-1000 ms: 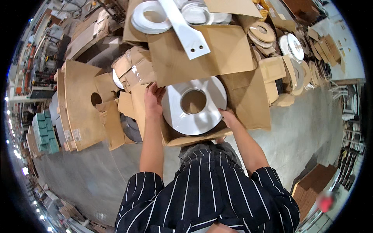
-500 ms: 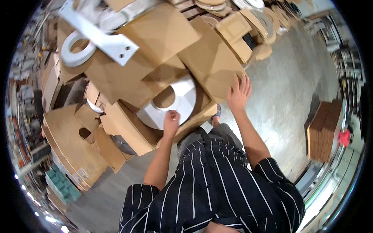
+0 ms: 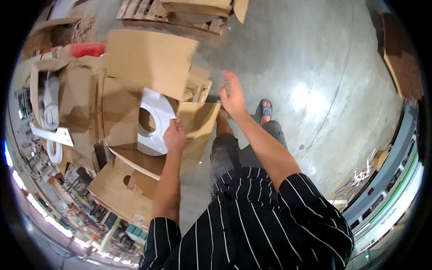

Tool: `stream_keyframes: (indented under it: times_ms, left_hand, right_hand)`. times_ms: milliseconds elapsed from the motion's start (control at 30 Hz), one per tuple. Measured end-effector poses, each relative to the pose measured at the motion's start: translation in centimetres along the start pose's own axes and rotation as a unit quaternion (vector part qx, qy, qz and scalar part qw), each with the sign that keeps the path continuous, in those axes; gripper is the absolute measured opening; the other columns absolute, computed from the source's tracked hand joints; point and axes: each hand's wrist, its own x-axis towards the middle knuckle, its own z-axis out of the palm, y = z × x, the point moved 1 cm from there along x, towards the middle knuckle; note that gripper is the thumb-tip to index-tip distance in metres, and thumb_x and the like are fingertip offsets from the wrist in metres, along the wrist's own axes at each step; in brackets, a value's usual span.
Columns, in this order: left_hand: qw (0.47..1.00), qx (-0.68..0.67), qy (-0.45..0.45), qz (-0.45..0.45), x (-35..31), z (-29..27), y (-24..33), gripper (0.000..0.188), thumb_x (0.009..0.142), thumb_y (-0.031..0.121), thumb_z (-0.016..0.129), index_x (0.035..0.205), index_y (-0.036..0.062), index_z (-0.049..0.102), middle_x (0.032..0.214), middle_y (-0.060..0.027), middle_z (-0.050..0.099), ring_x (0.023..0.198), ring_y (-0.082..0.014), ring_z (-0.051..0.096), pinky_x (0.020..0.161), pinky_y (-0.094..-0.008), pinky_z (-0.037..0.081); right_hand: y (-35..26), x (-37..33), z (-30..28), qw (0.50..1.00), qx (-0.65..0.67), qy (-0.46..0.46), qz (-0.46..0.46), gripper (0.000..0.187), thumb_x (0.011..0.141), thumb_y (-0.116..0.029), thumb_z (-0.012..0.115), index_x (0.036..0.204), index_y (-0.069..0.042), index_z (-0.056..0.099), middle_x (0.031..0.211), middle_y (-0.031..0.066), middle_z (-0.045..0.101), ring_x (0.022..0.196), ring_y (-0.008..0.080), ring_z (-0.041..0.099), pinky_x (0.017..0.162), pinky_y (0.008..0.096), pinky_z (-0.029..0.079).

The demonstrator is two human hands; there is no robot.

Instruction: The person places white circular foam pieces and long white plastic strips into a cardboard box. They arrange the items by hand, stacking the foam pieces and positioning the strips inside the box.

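A white ring-shaped part (image 3: 162, 105) with a round hole in its middle lies inside an open cardboard box (image 3: 119, 105). My left hand (image 3: 175, 136) is at the ring's right edge, its fingers curled round the rim. My right hand (image 3: 232, 93) is raised to the right of the box, fingers stretched out with nothing in them. Below it, a box flap (image 3: 198, 118) sticks out to the right. The large far flap (image 3: 150, 56) stands folded outward.
More opened boxes (image 3: 74, 101) stand to the left, beside a white ring (image 3: 54, 152) and a white bracket (image 3: 54, 134). A wooden pallet (image 3: 175, 22) lies at the far side. Concrete floor (image 3: 292, 58) stretches to the right, with brown stacked sheets (image 3: 400, 58) beyond.
My view has swung to the right, so the boxes now sit further left. My left hand has gone from near the ring's hole to its outer edge. My right hand has left the flap.
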Motion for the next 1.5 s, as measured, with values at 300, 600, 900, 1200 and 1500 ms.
stream_keyframes:
  times_ms: [300,600,900,1200,1500]
  left_hand:
    - [0.988,-0.095,0.114,0.036,3.2,2.2,-3.7,0.053,0.117,0.046,0.043,0.086,0.0041,0.050,0.069,0.0005,0.041,0.067,-0.0147,0.039,0.059,-0.0360,0.033]
    - [0.964,-0.152,0.215,0.037,1.7,4.2,-4.4,0.055,0.120,0.051,0.036,0.099,0.0053,0.057,0.089,-0.0021,0.051,0.082,-0.0153,0.046,0.070,-0.0342,0.039]
    - [0.974,0.085,0.199,0.060,-1.5,-2.2,-17.3,0.064,0.118,0.047,0.044,0.160,-0.0013,0.042,0.159,-0.0209,0.044,0.141,-0.0346,0.047,0.120,-0.0487,0.039]
    - [0.954,0.091,0.284,-0.034,-1.4,1.5,-5.2,0.081,0.116,0.063,0.024,0.150,-0.0068,0.047,0.140,-0.0256,0.055,0.130,-0.0360,0.054,0.113,-0.0542,0.046]
    - [0.948,0.023,0.312,-0.054,-2.4,0.7,-6.7,0.084,0.116,0.062,0.033,0.165,-0.0062,0.029,0.143,-0.0318,0.053,0.128,-0.0398,0.059,0.103,-0.0540,0.057]
  right_hand:
    - [31.2,-9.5,-13.2,0.952,0.000,-0.088,0.293,0.034,0.104,-0.028,0.066,0.133,-0.013,0.070,0.122,0.0140,0.078,0.108,0.0320,0.077,0.094,0.0435,0.060]
    - [37.0,-15.2,-4.1,0.918,0.050,-0.284,0.273,0.038,0.102,-0.024,0.065,0.139,-0.015,0.070,0.137,0.0141,0.073,0.127,0.0357,0.068,0.108,0.0461,0.054]
    - [28.5,-0.5,14.9,0.961,0.147,-0.227,0.059,0.035,0.103,-0.013,0.063,0.137,-0.012,0.069,0.148,0.0095,0.066,0.141,0.0323,0.057,0.118,0.0435,0.047]
    - [31.5,4.5,21.6,0.928,0.056,-0.369,0.001,0.034,0.090,-0.008,0.071,0.121,-0.020,0.080,0.109,0.0092,0.081,0.106,0.0322,0.076,0.090,0.0457,0.061]
    - [34.9,7.5,25.7,0.939,0.128,-0.306,-0.094,0.031,0.091,-0.009,0.069,0.114,-0.022,0.084,0.100,0.0094,0.081,0.097,0.0350,0.075,0.085,0.0468,0.060]
